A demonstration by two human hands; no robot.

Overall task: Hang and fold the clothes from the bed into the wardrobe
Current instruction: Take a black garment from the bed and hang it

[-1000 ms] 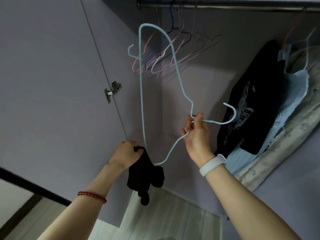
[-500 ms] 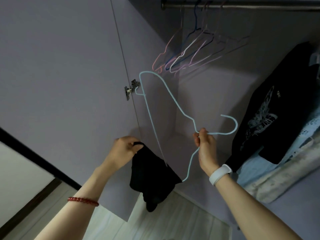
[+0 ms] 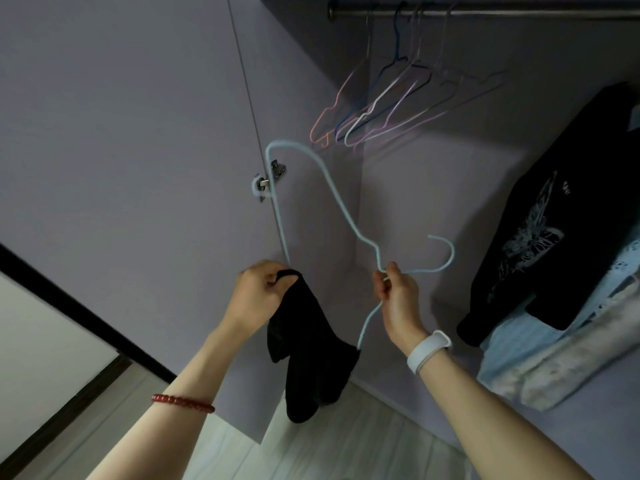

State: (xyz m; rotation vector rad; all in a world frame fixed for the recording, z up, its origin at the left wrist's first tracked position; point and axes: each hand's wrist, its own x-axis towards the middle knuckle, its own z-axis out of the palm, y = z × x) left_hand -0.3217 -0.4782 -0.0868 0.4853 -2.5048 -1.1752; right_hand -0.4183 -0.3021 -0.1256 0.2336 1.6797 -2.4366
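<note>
A pale blue wire hanger [image 3: 334,194] is held tilted in front of the open wardrobe. My right hand [image 3: 396,296] pinches it at the neck, just below its hook, which points right. My left hand [image 3: 261,292] grips the top edge of a small black garment [image 3: 308,351] that hangs down below it, next to the hanger's long bar. The hanger's lower end disappears behind the black cloth.
Several empty wire hangers [image 3: 388,98] hang on the rail [image 3: 485,10] at the top. A black printed shirt [image 3: 561,216] and light clothes [image 3: 554,358] hang at the right. The open wardrobe door [image 3: 121,133] stands at the left, pale floorboards [image 3: 346,445] below.
The hanger has come down from near the rail to chest height. The black garment has spread out and now hangs lower and wider under my left hand. My view has shifted left.
</note>
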